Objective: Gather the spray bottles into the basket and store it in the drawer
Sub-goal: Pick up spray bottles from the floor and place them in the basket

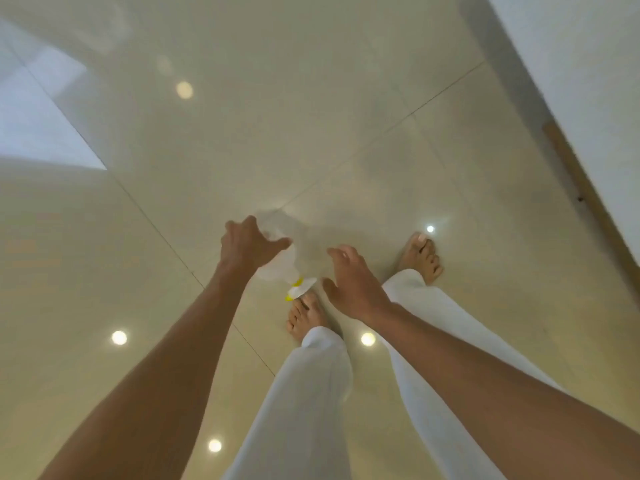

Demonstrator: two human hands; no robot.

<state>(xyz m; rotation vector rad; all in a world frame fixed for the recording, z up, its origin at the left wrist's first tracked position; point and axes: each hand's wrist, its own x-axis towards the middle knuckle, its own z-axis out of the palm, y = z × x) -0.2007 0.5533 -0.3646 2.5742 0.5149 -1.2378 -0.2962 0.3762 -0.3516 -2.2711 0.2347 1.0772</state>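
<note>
Translucent plastic spray bottle (277,261) is gripped round its body by the left hand (247,245), fingers curled over it, yellow-and-white nozzle end tipped down toward the bare feet (304,317). Bottle is blurred; fill level cannot be told. Right hand (349,282) is held just beside it, fingers loosely spread, nothing held, probably placed to take or steady the bottle. Glossy tiled floor (311,133) lies below; basket and drawer are not seen.
</note>
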